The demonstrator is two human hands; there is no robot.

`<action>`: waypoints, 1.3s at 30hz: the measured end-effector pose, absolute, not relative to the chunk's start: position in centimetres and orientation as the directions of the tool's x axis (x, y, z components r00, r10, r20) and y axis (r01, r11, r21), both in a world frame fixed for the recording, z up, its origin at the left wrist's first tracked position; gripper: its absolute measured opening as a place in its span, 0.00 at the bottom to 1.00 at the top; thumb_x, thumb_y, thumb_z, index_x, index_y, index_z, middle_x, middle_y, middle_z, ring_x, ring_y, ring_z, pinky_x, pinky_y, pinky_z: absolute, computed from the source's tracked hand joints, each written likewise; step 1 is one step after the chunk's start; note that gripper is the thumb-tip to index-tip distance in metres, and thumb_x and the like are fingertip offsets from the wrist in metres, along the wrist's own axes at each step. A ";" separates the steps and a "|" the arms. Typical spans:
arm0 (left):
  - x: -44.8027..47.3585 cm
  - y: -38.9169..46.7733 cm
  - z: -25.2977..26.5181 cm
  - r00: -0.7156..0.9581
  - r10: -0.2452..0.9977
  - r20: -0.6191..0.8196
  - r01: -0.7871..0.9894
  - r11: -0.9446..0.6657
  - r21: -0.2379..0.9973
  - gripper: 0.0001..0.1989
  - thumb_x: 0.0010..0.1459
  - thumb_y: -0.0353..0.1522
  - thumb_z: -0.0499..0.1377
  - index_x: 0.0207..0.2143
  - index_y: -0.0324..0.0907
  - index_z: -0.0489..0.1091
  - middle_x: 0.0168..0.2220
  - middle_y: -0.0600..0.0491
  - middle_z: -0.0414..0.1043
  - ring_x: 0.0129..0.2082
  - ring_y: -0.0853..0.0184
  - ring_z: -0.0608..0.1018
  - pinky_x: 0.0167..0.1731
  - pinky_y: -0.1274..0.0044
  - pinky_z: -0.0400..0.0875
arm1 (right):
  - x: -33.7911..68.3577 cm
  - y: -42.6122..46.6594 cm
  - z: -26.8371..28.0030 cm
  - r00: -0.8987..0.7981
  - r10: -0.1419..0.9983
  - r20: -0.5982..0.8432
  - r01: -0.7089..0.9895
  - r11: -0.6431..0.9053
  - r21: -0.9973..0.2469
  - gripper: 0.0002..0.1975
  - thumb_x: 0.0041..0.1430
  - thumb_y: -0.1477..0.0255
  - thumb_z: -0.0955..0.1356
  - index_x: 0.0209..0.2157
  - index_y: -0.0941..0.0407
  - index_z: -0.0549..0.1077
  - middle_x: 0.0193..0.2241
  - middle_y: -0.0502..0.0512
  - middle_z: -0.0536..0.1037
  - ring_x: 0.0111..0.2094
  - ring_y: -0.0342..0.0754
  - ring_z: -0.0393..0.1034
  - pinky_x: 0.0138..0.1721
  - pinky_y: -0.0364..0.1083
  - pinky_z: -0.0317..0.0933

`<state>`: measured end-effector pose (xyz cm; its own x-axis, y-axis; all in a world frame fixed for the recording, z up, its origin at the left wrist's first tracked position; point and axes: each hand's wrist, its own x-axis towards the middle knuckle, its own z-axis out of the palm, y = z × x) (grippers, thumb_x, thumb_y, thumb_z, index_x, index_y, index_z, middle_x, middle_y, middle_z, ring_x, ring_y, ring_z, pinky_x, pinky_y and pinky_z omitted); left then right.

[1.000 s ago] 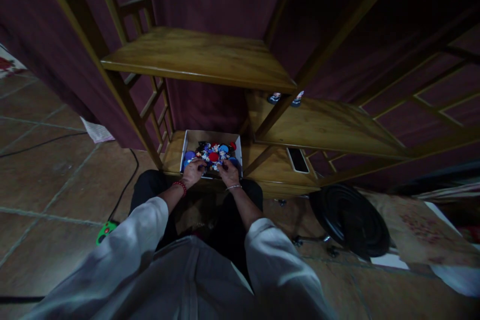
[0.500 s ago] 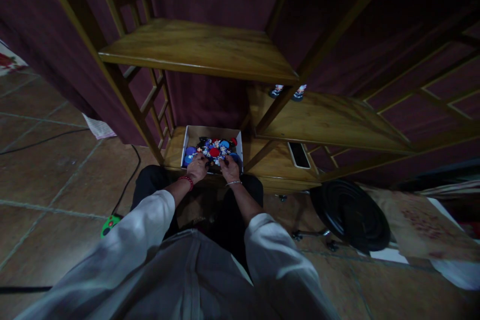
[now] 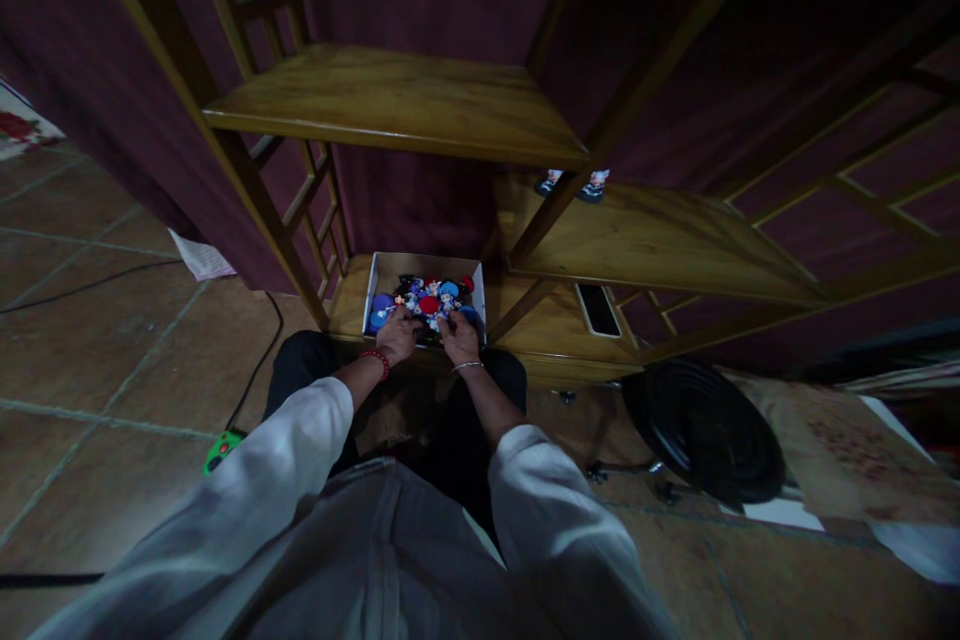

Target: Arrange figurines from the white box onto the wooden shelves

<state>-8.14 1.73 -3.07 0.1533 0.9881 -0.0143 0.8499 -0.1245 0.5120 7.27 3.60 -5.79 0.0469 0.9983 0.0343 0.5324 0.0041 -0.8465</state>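
Note:
An open cardboard box (image 3: 480, 288) with white outer sides stands on the lowest wooden shelf, directly in front of me. Inside lies a jumble of small toy figurines (image 3: 448, 290) on round red, blue, purple and black bases. My left hand (image 3: 397, 336), with a red bead bracelet at the wrist, reaches over the box's near edge, its fingers curled in among the figurines. My right hand (image 3: 460, 340), wearing a thin light bracelet, is over the box's near right part, fingers bent together. What either set of fingers grips is too small and dark to make out.
Above the box juts a wooden shelf (image 3: 390, 100). Two figurines (image 3: 592, 186) stand on the middle shelf to the right. A phone (image 3: 598, 309) lies on the lowest shelf. To the right is a round black stool (image 3: 705, 432); a green power socket (image 3: 223, 448) with cable lies on the left floor.
My left hand has shifted slightly within the box, its fingers reaching a little further right. My right hand stays nearly in place. The whole view has shifted very slightly.

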 end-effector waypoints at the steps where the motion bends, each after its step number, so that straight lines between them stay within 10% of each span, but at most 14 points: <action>1: -8.2 1.7 -3.1 0.163 0.987 -0.010 0.847 -0.134 0.515 0.12 0.51 0.27 0.53 0.35 0.44 0.74 0.46 0.49 0.63 0.47 0.62 0.66 0.51 0.71 0.61 | 7.3 3.6 -5.8 0.043 0.999 0.031 0.526 0.004 -0.850 0.16 0.54 0.62 0.63 0.41 0.54 0.70 0.30 0.51 0.75 0.30 0.45 0.70 0.34 0.45 0.67; 22: -8.5 1.6 -2.1 0.111 0.988 -0.104 0.634 0.010 0.774 0.22 0.51 0.33 0.56 0.50 0.39 0.67 0.38 0.49 0.74 0.40 0.65 0.73 0.45 0.74 0.65 | 7.0 4.3 -5.3 -0.179 0.975 -0.134 0.400 -0.052 -0.915 0.16 0.49 0.69 0.68 0.43 0.53 0.71 0.35 0.51 0.77 0.37 0.45 0.71 0.39 0.47 0.67; 39: -10.3 3.0 -4.2 -0.158 0.979 -0.127 0.389 0.180 0.904 0.14 0.48 0.27 0.57 0.40 0.37 0.70 0.28 0.54 0.71 0.30 0.69 0.72 0.34 0.78 0.67 | 7.2 4.6 -6.4 -0.155 0.966 -0.205 0.514 -0.099 -0.852 0.10 0.50 0.75 0.65 0.34 0.54 0.75 0.28 0.48 0.77 0.26 0.40 0.72 0.32 0.41 0.69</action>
